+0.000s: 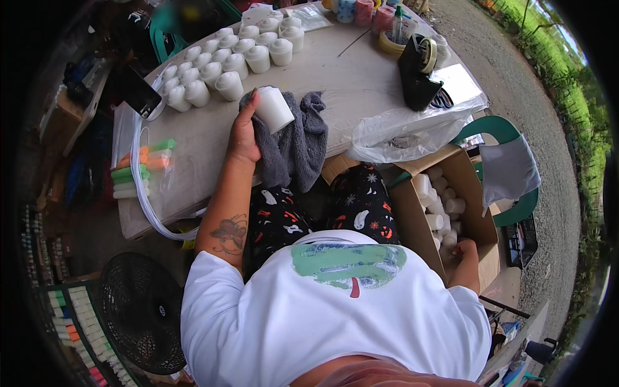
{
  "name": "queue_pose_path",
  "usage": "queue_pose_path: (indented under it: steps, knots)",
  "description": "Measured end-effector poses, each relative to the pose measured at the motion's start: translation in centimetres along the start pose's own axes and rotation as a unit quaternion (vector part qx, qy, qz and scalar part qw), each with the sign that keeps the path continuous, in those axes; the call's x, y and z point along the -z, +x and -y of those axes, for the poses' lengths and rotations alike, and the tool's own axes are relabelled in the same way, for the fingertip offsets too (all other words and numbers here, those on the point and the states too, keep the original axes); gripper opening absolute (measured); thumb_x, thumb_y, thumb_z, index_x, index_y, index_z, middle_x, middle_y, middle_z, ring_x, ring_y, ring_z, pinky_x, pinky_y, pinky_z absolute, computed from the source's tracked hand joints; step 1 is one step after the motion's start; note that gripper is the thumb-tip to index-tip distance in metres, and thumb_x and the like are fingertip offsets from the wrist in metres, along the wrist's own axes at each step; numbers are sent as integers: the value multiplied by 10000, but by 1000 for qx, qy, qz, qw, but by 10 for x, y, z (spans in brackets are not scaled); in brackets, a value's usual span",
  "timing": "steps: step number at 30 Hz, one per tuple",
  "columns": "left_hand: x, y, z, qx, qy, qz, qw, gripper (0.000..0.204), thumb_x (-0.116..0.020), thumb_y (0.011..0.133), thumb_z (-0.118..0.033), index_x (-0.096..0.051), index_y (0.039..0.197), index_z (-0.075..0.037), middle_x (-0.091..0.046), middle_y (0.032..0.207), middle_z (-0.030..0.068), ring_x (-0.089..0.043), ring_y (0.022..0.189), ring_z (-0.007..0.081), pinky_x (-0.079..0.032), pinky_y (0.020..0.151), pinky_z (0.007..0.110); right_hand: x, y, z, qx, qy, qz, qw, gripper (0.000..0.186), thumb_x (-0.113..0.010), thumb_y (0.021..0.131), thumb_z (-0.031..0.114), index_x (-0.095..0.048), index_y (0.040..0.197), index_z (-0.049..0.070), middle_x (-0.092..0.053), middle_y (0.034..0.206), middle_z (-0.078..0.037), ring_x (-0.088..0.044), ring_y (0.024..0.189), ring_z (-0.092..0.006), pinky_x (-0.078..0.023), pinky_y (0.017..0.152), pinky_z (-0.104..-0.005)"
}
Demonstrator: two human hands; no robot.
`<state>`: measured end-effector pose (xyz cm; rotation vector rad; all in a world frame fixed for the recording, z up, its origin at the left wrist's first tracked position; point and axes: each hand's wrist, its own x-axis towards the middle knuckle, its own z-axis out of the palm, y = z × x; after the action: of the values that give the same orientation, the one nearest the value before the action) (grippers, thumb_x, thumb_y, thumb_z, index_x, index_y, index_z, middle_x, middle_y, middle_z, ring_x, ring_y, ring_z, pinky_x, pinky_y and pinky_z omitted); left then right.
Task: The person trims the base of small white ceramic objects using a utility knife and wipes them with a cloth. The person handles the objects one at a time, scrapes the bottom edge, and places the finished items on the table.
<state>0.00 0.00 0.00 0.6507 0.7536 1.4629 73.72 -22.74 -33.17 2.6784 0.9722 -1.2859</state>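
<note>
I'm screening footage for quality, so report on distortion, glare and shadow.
Head view: the gravel strip bows along the rim, and the corners go black; head view: the white sheet on the table looks nearly blown out; head view: the black fan sits in shadow, while the left hand is well lit.

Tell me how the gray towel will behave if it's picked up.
The gray towel will probably be floppy: it drapes off the table in folds. Its fuzzy surface suggests little slipping. Lifting it might nudge the white cylinder in the left hand, seemingly against it.
</note>
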Motion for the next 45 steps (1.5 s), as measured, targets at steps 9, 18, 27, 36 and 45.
queue_pose_path:
  steps: [9,18,27,36,45]
  knots:
    - [-82,61,39,42,-90,103,990,376,-695,828,-311,-611,1098,-62,-649,997,68,-636,909,206,-522,827,349,76,-202,98,275,695,170,642,388,-476,907,110,-501,1290,49,-653,977,-119,-650,811,-214,-562,710,-318]
    - [-82,69,95,158,17,105,982,507,-727,824,-361,-591,1151,3,-637,1050,96,-637,930,199,-522,837,356,50,-285,321,482,650,286,514,631,-523,875,-11,-257,1448,-12,-562,1186,-216,-609,1077,-312,-523,930,-362]
    - [-81,69,96,139,-24,120,983,481,-694,850,-362,-595,1156,-5,-635,1042,86,-628,927,185,-517,836,325,27,-297,460,605,288,1,742,217,-669,897,219,-665,932,5,-530,976,-51,-565,803,-142,-478,715,-286]
    - [-69,83,87,185,-77,147,969,436,-707,838,-324,-607,1130,-15,-654,1014,85,-643,877,193,-524,809,331,8,-335,504,630,-10,-79,772,402,-540,950,141,-466,1344,172,-584,1124,-171,-595,1024,-353,-486,822,-397]
    - [-67,84,88,207,-45,122,970,448,-698,843,-354,-612,1134,-24,-656,1025,77,-644,889,178,-524,800,323,-3,-314,522,725,-133,-207,643,656,-474,779,-80,-505,1337,265,-600,1226,-87,-591,1069,-287,-481,881,-387]
